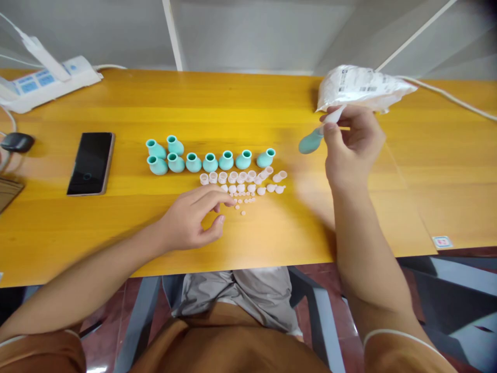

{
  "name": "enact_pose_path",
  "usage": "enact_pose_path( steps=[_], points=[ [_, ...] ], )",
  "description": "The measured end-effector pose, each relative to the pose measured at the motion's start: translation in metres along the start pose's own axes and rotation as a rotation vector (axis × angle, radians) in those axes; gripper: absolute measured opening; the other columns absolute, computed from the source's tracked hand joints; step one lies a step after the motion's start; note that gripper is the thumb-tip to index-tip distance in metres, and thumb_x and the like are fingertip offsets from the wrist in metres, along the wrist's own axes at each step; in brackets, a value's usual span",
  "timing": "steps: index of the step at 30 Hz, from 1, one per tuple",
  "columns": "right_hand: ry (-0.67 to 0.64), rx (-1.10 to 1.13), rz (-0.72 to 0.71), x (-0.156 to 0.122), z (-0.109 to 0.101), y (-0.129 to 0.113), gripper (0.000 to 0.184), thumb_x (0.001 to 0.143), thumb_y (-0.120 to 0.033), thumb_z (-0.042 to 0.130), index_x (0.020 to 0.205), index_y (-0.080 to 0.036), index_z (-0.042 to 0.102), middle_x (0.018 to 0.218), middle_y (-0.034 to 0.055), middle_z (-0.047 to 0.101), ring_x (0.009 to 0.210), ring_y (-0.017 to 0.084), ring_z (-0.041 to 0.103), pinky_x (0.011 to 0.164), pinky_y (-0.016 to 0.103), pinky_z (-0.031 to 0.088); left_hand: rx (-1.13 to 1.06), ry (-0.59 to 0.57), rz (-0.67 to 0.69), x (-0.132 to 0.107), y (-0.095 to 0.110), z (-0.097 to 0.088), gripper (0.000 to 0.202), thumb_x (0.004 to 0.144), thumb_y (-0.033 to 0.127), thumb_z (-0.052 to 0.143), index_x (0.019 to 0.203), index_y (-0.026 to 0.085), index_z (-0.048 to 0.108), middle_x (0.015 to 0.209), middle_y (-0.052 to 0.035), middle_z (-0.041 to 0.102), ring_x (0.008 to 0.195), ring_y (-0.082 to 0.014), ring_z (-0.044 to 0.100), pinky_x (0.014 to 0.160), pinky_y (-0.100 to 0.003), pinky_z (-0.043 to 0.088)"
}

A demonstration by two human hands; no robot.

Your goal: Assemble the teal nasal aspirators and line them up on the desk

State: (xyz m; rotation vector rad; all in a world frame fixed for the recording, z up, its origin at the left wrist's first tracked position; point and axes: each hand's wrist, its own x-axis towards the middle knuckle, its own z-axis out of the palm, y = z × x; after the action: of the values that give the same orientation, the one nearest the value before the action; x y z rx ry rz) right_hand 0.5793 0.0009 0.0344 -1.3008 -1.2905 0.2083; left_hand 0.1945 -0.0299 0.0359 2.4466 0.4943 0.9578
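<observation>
My right hand [353, 145] is raised over the right part of the table, fingers closed on a teal squeeze bulb [310, 142] with a white nozzle [334, 115] pointing up and right. My left hand [198, 217] hovers by the small pieces, fingers apart and thumb spread, with nothing visible in it. Just beyond its fingertips lie several tiny pinkish discs [243, 213]. Behind them are rows of white rounded tips [261, 191] and clear short tubes [233, 177]. Several teal bulbs [210, 162] with open necks stand in a line farther back, two of them behind the left end.
A crumpled white plastic bag [361, 85] lies at the back right, near a cable [446, 98]. On the left are a black phone [92, 163], a power strip [50, 80] and a small black object [17, 142]. A grey partition [248, 36] borders the table's rear.
</observation>
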Motion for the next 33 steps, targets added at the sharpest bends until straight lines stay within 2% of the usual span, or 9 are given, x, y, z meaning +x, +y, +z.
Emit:
enact_pose_path(
  steps=[3, 5, 8, 11, 14, 20, 26, 30, 33],
  points=[
    [-0.029, -0.046, 0.010, 0.005, -0.006, 0.011, 0.009, 0.110, -0.042, 0.085, 0.119, -0.043, 0.086, 0.125, 0.0043, 0.093, 0.109, 0.034, 0.081, 0.098, 0.058, 0.063, 0.000, -0.005, 0.012, 0.000, 0.000, -0.001, 0.028, 0.108, 0.011, 0.062, 0.132, 0.022, 0.068, 0.114, -0.0043, 0.083, 0.086, -0.0162, 0.079, 0.084, -0.030, 0.067],
    [-0.023, -0.088, 0.026, 0.009, -0.009, 0.016, 0.011, 0.108, -0.040, 0.088, 0.118, -0.041, 0.086, 0.120, 0.0050, 0.093, 0.107, 0.033, 0.081, 0.098, 0.058, 0.064, 0.001, -0.014, 0.011, 0.000, -0.001, 0.000, 0.028, 0.108, 0.009, 0.062, 0.131, 0.022, 0.069, 0.114, -0.0034, 0.084, 0.086, -0.0157, 0.080, 0.084, -0.029, 0.066],
    [-0.014, -0.164, 0.069, 0.014, -0.011, 0.020, 0.014, 0.103, -0.027, 0.087, 0.115, -0.035, 0.085, 0.119, 0.0065, 0.094, 0.105, 0.029, 0.084, 0.097, 0.050, 0.067, 0.007, -0.034, 0.008, -0.001, -0.003, 0.000, 0.028, 0.108, 0.008, 0.062, 0.131, 0.022, 0.070, 0.111, -0.0026, 0.085, 0.086, -0.0155, 0.081, 0.084, -0.028, 0.065],
    [0.005, -0.271, 0.123, 0.019, -0.013, 0.022, 0.021, 0.100, -0.012, 0.077, 0.113, -0.027, 0.084, 0.117, 0.0082, 0.095, 0.101, 0.023, 0.086, 0.094, 0.041, 0.067, 0.015, -0.052, 0.006, -0.002, -0.003, 0.001, 0.029, 0.108, 0.008, 0.062, 0.132, 0.022, 0.070, 0.111, -0.0027, 0.086, 0.085, -0.0157, 0.082, 0.084, -0.028, 0.065],
    [0.032, -0.332, 0.199, 0.023, -0.015, 0.027, 0.024, 0.101, -0.005, 0.071, 0.110, -0.024, 0.084, 0.115, 0.0111, 0.095, 0.098, 0.020, 0.086, 0.091, 0.037, 0.066, 0.032, -0.072, -0.004, -0.002, -0.003, 0.003, 0.029, 0.109, 0.009, 0.061, 0.133, 0.022, 0.069, 0.110, -0.0022, 0.087, 0.084, -0.0159, 0.082, 0.084, -0.029, 0.065],
    [0.050, -0.320, 0.255, 0.028, -0.018, 0.036, 0.025, 0.102, -0.002, 0.071, 0.105, -0.025, 0.081, 0.109, 0.0076, 0.094, 0.096, 0.018, 0.084, 0.092, 0.035, 0.066, 0.040, -0.098, -0.008, -0.002, -0.004, 0.004, 0.029, 0.110, 0.011, 0.060, 0.135, 0.022, 0.068, 0.109, -0.0025, 0.087, 0.082, -0.0167, 0.082, 0.083, -0.031, 0.065],
    [0.020, -0.348, 0.267, 0.026, -0.015, 0.027, 0.029, 0.098, 0.005, 0.072, 0.105, -0.021, 0.083, 0.115, 0.0116, 0.095, 0.101, 0.020, 0.087, 0.093, 0.034, 0.065, 0.052, -0.112, -0.007, -0.001, -0.005, 0.005, 0.028, 0.110, 0.011, 0.060, 0.134, 0.022, 0.068, 0.109, -0.0029, 0.087, 0.083, -0.0174, 0.082, 0.086, -0.032, 0.067],
    [0.026, -0.344, 0.250, 0.025, -0.015, 0.025, 0.025, 0.102, -0.001, 0.072, 0.104, -0.023, 0.082, 0.113, 0.0097, 0.094, 0.098, 0.019, 0.085, 0.092, 0.034, 0.065, 0.067, -0.126, -0.015, -0.002, -0.004, 0.004, 0.027, 0.112, 0.011, 0.060, 0.135, 0.021, 0.068, 0.110, -0.0032, 0.087, 0.088, -0.0183, 0.083, 0.090, -0.032, 0.067],
    [0.033, -0.342, 0.219, 0.026, -0.018, 0.030, 0.023, 0.105, -0.003, 0.071, 0.111, -0.022, 0.081, 0.114, 0.0105, 0.093, 0.101, 0.020, 0.086, 0.094, 0.036, 0.066, 0.072, -0.128, -0.016, -0.003, -0.003, 0.004, 0.027, 0.111, 0.010, 0.060, 0.135, 0.020, 0.069, 0.110, -0.0034, 0.087, 0.092, -0.0195, 0.085, 0.091, -0.033, 0.067]
  ],
)
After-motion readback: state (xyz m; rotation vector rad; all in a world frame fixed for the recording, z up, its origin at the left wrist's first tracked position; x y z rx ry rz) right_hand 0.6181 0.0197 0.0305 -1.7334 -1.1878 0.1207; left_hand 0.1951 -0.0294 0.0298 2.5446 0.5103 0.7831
